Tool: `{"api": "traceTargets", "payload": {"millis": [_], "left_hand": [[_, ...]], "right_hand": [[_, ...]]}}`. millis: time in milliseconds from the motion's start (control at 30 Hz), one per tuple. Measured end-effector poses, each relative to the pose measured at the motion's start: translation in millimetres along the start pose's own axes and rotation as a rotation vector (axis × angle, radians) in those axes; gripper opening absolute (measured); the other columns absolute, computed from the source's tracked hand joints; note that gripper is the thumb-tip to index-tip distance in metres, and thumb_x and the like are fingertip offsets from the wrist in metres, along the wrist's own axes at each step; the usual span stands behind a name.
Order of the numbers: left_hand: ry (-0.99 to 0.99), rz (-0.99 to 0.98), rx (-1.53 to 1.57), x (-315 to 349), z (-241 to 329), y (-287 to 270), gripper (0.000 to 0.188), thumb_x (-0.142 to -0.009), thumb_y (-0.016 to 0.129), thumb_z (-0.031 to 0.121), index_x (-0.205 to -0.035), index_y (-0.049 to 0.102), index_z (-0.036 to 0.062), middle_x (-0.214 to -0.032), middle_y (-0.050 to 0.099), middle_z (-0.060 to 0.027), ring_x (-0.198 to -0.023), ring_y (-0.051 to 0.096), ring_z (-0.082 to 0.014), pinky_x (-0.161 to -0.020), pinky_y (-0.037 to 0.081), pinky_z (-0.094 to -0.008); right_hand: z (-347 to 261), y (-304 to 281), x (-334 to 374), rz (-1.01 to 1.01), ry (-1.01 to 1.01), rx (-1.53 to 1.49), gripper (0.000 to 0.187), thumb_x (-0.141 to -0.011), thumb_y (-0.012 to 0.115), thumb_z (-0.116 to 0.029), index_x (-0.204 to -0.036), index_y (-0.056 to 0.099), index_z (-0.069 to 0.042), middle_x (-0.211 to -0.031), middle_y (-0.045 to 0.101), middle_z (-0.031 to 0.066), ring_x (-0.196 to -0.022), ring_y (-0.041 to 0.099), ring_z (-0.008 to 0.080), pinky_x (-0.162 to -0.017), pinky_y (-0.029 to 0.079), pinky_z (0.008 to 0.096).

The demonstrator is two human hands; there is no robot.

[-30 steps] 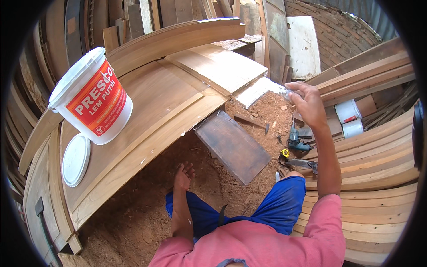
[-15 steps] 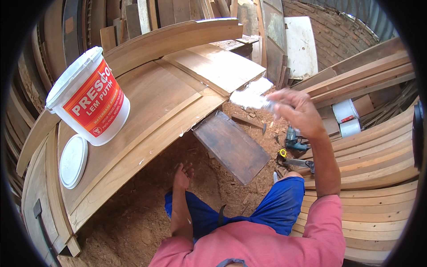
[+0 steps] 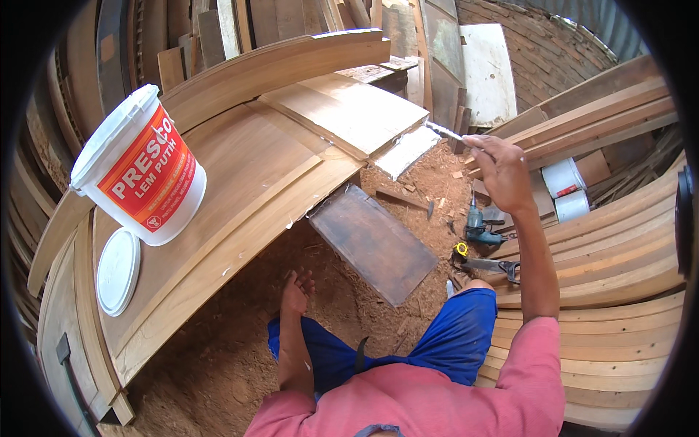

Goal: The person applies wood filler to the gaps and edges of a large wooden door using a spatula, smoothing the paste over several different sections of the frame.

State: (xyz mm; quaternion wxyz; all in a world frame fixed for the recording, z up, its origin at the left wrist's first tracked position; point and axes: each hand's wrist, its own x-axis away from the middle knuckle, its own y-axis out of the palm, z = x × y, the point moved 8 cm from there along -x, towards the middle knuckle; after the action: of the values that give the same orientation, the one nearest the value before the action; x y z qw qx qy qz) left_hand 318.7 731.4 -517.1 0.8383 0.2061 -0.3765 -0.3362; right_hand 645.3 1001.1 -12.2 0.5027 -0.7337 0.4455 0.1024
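Weathered brick is seen in the wall beyond the framed wooden panel, behind which upright planks are stood. Sawdust is strewn over the ground before the panel. From under the panel's front edge a dark board is seen jutting, apparently uncoated. On the panel a red-labelled white bucket is set. At the panel's right end a narrow strip is covered in white, its coating judged mostly done; the panel's broad face is left bare. A round white lid is laid on the panel's left part. Before the panel, the left hand is held half-curled, nothing seen in it. Off the panel's right end, a thin white-smeared stick is pinched by the right hand, its tip near the strip; contact cannot be told.
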Motion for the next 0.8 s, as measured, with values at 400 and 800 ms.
{"api": "traceTargets", "payload": {"millis": [400, 800], "left_hand": [[-0.019, 0.012, -0.007, 0, -2, -1, 0.036, -0.099, 0.059, 0.043, -0.123, 0.062, 0.0162, -0.111, 0.070, -0.0055, -0.089, 0.065, -0.0208, -0.076, 0.054, -0.0350], [0.012, -0.022, 0.008, 5, 2, 2, 0.037, -0.099, 0.058, 0.042, -0.125, 0.062, 0.0154, -0.109, 0.071, -0.0051, -0.085, 0.067, -0.0189, -0.072, 0.054, -0.0341]], "right_hand": [[-75, 32, 20, -0.254, -0.258, -0.188, 0.025, -0.083, 0.066, 0.001, -0.107, 0.072, 0.001, -0.103, 0.071, 0.0162, -0.095, 0.068, 0.0290, -0.089, 0.052, 0.0356], [-52, 18, -14, -0.229, 0.050, 0.291, 0.023, -0.093, 0.062, -0.018, -0.111, 0.070, -0.006, -0.102, 0.072, 0.0197, -0.094, 0.070, 0.0343, -0.086, 0.053, 0.0412]]}}
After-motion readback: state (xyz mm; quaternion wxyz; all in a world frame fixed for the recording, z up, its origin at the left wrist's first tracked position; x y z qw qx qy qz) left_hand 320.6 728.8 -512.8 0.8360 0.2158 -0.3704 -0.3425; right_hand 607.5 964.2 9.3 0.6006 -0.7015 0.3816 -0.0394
